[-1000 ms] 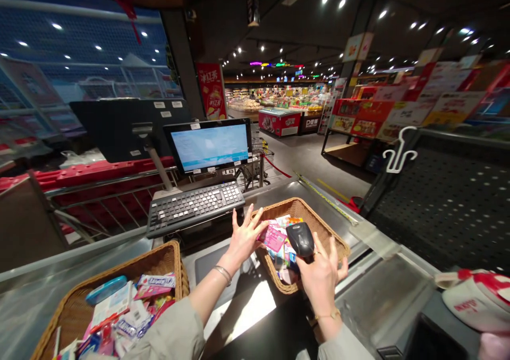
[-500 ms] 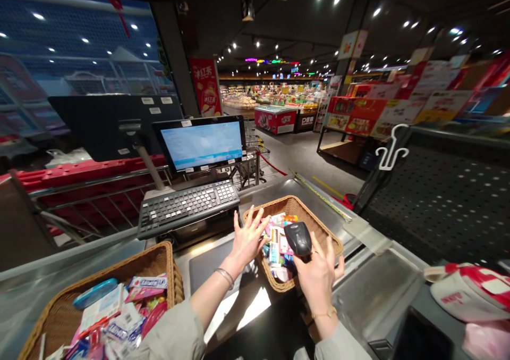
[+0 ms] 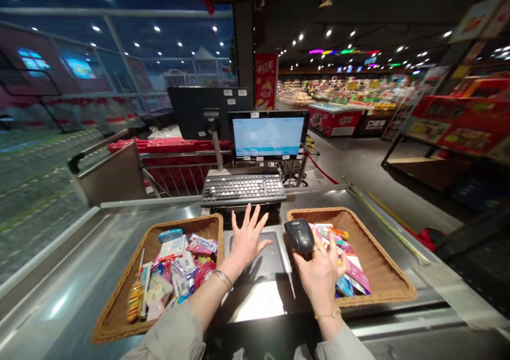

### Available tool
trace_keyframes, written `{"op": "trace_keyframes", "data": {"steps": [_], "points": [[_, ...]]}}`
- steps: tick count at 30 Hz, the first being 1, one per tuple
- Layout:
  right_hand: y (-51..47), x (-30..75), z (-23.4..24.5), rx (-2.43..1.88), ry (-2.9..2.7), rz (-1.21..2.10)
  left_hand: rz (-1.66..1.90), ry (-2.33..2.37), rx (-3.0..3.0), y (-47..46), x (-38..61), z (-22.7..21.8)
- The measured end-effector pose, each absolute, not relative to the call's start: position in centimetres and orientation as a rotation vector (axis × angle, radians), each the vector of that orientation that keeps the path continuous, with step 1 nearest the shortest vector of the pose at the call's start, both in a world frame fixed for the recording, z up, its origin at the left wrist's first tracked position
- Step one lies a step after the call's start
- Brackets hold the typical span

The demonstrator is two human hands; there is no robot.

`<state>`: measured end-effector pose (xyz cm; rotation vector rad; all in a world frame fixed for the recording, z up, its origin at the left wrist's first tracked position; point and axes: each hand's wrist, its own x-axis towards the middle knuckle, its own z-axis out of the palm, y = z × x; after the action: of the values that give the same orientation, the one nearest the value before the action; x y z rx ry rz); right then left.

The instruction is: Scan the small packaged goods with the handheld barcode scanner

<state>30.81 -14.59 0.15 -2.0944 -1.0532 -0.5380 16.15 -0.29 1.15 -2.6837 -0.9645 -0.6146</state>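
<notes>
My left hand [image 3: 247, 237] is held with its fingers spread, over the grey flat panel [image 3: 266, 261] set in the counter. Nothing is in it. My right hand [image 3: 321, 269] grips a black barcode scanner [image 3: 299, 236], its head towards the middle of the counter. Behind this hand, the right wicker basket [image 3: 386, 267] contains several small colourful packets [image 3: 358, 275]; my hand hides part of them. Left of my left forearm, another wicker basket [image 3: 115, 301] contains a heap of toothpaste-like boxes and packets [image 3: 175, 264], with a blue case [image 3: 170, 235] at its far end.
Beyond the panel stand a black keyboard [image 3: 243, 188] and a lit monitor [image 3: 269, 135]. A second screen [image 3: 207, 110] faces away on a post. Metal railings [image 3: 179, 166] run behind the counter. The steel counter [image 3: 59, 291] extends to the left. Store shelves and a red freezer [image 3: 334, 119] lie farther off.
My view has turned left, so both baskets appear farther right. My left hand has moved from over the right basket to the panel. The scanner stays in my right hand.
</notes>
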Motion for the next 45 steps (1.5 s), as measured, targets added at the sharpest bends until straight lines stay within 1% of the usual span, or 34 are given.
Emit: {"op": "trace_keyframes", "data": {"steps": [12, 21, 35, 45], "points": [[-10.8, 25.6, -0.9, -1.954, -1.428, -0.338, -0.506, -1.427, -2.514, 1.3, 3.9, -0.6], [-9.1, 22.0, -1.6, -1.888, -1.560, -0.208, -0.361, -1.539, -2.485, 1.8, -2.4, -2.4], [-8.5, 18.7, -2.5, -1.859, -1.676, -0.082, -0.168, -1.412, -2.718, 1.5, -4.9, -4.7], [-8.2, 18.6, -3.2, -1.878, -1.701, -0.081, -0.081, -1.411, -2.737, 1.7, -2.9, -5.6]]}}
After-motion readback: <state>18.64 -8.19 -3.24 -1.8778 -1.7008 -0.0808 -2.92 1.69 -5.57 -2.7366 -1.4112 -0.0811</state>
